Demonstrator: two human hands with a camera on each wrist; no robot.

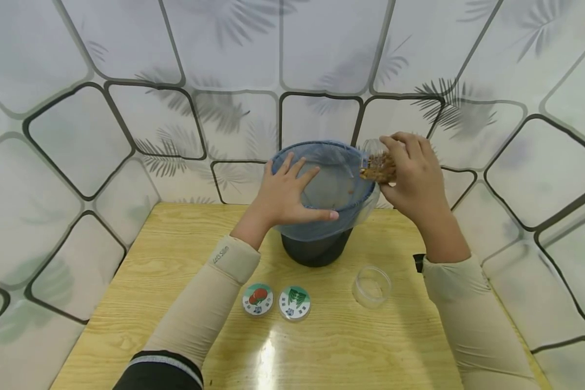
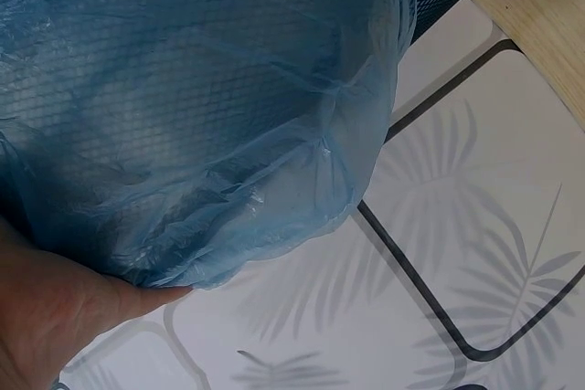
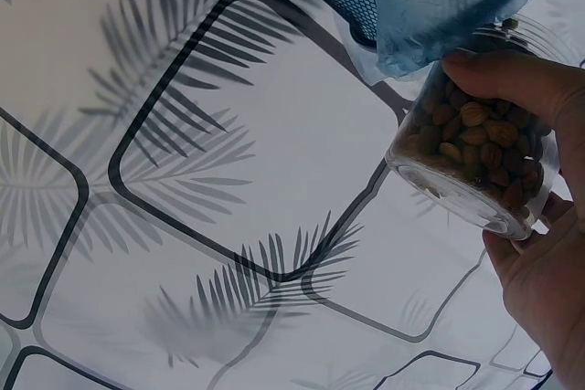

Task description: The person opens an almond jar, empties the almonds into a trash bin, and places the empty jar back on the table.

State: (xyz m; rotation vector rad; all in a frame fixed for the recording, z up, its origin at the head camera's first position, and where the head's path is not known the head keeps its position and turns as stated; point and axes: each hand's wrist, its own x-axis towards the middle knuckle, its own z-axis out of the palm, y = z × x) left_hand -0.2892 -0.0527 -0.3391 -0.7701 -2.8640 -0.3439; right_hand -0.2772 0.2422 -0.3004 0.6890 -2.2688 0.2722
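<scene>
A dark mesh wastebasket (image 1: 317, 252) lined with a blue plastic bag (image 1: 292, 234) stands at the back of the table. My left hand (image 1: 287, 197) has its fingers spread across the bag-covered rim. In the left wrist view, its thumb lies against the blue bag (image 2: 219, 125). Tilted almost on its side, a clear jar (image 3: 475, 143) of brown almonds (image 3: 484, 134) is gripped by my right hand (image 1: 414, 176). The jar's mouth faces over the right rim of the basket. A small brown piece (image 1: 350, 190) shows inside the bag.
Two round lids with vegetable pictures, a tomato one (image 1: 258, 299) and a green one (image 1: 294, 303), sit side by side on the wooden table (image 1: 185, 244). A clear round container (image 1: 371, 287) stands to their right. Patterned fabric walls (image 1: 322, 49) enclose the back and sides.
</scene>
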